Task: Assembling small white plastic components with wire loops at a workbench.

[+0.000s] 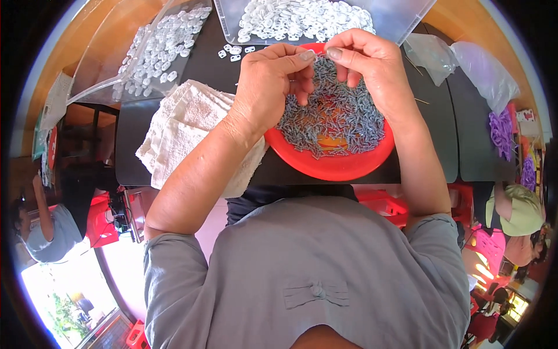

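Observation:
Both my hands are raised over the far part of a red plastic bowl [337, 171] holding a heap of small grey metal screws [354, 116]. My left hand [269, 81] is closed in a pinch, with the edge of a small white plastic piece [314, 53] showing at its thumb tip. Just to the right, my right hand [372, 64] also pinches with thumb and forefinger; what sits between them is too small to make out. The fingertips of the two hands nearly meet. Several loose white pieces [235, 50] lie on the table by my left hand.
A clear bin [228, 26] of white plastic pieces stands beyond the bowl. Another clear container [96, 75] with similar pieces is at the left. A folded cream towel [189, 125] lies under my left forearm. Plastic bags [485, 70] rest on the dark table [427, 116] at right.

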`<state>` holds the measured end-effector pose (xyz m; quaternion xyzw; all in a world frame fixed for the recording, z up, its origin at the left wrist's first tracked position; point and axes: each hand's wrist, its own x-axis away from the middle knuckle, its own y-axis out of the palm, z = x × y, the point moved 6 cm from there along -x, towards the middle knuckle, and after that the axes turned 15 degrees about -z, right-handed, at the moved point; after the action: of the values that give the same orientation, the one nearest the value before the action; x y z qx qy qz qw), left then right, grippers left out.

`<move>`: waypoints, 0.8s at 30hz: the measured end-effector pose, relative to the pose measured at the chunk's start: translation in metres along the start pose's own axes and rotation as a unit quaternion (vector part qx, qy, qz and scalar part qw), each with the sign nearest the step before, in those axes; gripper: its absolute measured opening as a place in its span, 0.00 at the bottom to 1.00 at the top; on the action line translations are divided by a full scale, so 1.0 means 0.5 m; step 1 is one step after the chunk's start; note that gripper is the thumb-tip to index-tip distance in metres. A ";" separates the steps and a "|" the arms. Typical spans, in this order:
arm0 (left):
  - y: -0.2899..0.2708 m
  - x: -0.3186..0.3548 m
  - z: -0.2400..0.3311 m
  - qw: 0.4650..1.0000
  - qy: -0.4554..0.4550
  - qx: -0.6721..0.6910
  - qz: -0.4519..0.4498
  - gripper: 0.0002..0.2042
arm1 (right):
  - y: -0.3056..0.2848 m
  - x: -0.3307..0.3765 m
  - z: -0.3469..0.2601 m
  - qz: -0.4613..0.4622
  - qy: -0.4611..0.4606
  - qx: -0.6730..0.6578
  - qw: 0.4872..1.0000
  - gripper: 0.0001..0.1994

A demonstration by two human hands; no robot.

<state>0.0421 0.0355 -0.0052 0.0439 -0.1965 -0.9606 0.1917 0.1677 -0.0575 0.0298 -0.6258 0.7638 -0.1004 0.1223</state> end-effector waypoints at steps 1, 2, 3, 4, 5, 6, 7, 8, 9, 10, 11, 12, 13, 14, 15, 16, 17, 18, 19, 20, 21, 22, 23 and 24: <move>0.000 0.000 -0.001 1.000 -0.001 0.011 -0.001 0.09 | 0.000 0.000 -0.005 0.005 -0.024 -0.011 1.000 0.06; 0.000 0.001 -0.001 1.000 -0.002 0.022 -0.001 0.09 | -0.001 0.001 -0.009 0.010 -0.049 -0.023 0.999 0.06; 0.000 0.002 0.000 1.000 -0.001 0.025 0.000 0.09 | -0.002 0.002 -0.008 0.008 -0.047 -0.020 0.999 0.06; 0.000 0.002 0.001 0.999 -0.001 0.033 -0.001 0.09 | -0.003 0.002 -0.009 0.001 -0.053 -0.022 0.998 0.07; -0.001 0.003 0.001 0.999 -0.002 0.041 -0.001 0.09 | -0.002 0.002 -0.010 -0.006 -0.058 -0.024 0.998 0.08; -0.001 0.004 0.001 0.999 -0.001 0.043 0.000 0.09 | 0.001 0.001 -0.012 -0.007 -0.057 -0.022 0.998 0.08; -0.002 0.003 0.002 0.999 0.002 0.051 -0.002 0.09 | 0.002 0.001 -0.014 -0.004 -0.057 -0.040 0.998 0.09; -0.002 0.003 0.001 0.998 0.004 0.059 -0.003 0.09 | 0.002 0.001 -0.015 0.000 -0.057 -0.058 0.997 0.10; -0.002 0.003 0.000 0.998 0.006 0.061 -0.003 0.09 | 0.003 -0.001 -0.015 -0.002 -0.056 -0.056 0.997 0.10; -0.002 0.003 0.000 0.998 0.012 0.064 0.000 0.08 | 0.005 -0.001 -0.012 -0.007 -0.053 -0.071 0.996 0.11; -0.003 0.003 0.000 0.998 0.018 0.067 0.004 0.08 | 0.006 -0.002 -0.011 -0.011 -0.050 -0.086 0.995 0.12; -0.002 0.002 -0.001 0.997 0.019 0.069 0.004 0.08 | 0.005 -0.001 -0.012 -0.012 -0.049 -0.085 0.995 0.12; -0.002 0.002 0.000 0.997 0.021 0.069 0.003 0.08 | 0.006 0.000 -0.014 -0.013 -0.050 -0.087 0.995 0.12; -0.002 0.003 0.001 0.997 0.024 0.070 0.001 0.08 | 0.007 0.000 -0.015 -0.013 -0.052 -0.089 0.995 0.12; -0.003 0.004 0.001 0.997 0.025 0.070 0.002 0.08 | 0.007 0.000 -0.014 -0.014 -0.052 -0.089 0.995 0.12; -0.003 0.004 0.002 0.998 0.019 0.060 -0.002 0.08 | 0.006 -0.001 -0.013 -0.011 -0.055 -0.090 0.994 0.12; -0.002 0.005 0.002 0.999 0.014 0.049 -0.006 0.09 | 0.006 -0.001 -0.013 -0.009 -0.058 -0.092 0.994 0.12; -0.001 0.006 0.004 0.999 0.015 0.050 -0.006 0.09 | 0.006 -0.002 -0.013 -0.010 -0.058 -0.091 0.994 0.12; 0.001 0.007 0.005 0.999 0.016 0.047 -0.003 0.09 | 0.006 -0.002 -0.013 -0.007 -0.058 -0.092 0.994 0.11; 0.002 0.007 0.006 0.999 0.017 0.045 -0.001 0.08 | 0.006 -0.001 -0.013 -0.005 -0.057 -0.093 0.994 0.11; 0.002 0.007 0.006 0.999 0.017 0.045 0.000 0.08 | 0.007 -0.001 -0.013 -0.006 -0.057 -0.092 0.994 0.11; 0.002 0.007 0.005 0.999 0.017 0.046 -0.002 0.08 | 0.006 -0.001 -0.013 -0.003 -0.061 -0.101 0.993 0.11; 0.002 0.007 0.005 0.999 0.018 0.047 -0.004 0.08 | 0.005 -0.001 -0.014 -0.001 -0.065 -0.110 0.992 0.11; 0.002 0.006 0.005 0.999 0.019 0.048 -0.004 0.08 | 0.006 -0.001 -0.015 -0.002 -0.065 -0.109 0.992 0.11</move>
<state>0.0391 0.0345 -0.0025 0.0716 -0.2384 -0.9498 0.1894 0.1628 -0.0564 0.0359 -0.6423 0.7592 0.0240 0.1028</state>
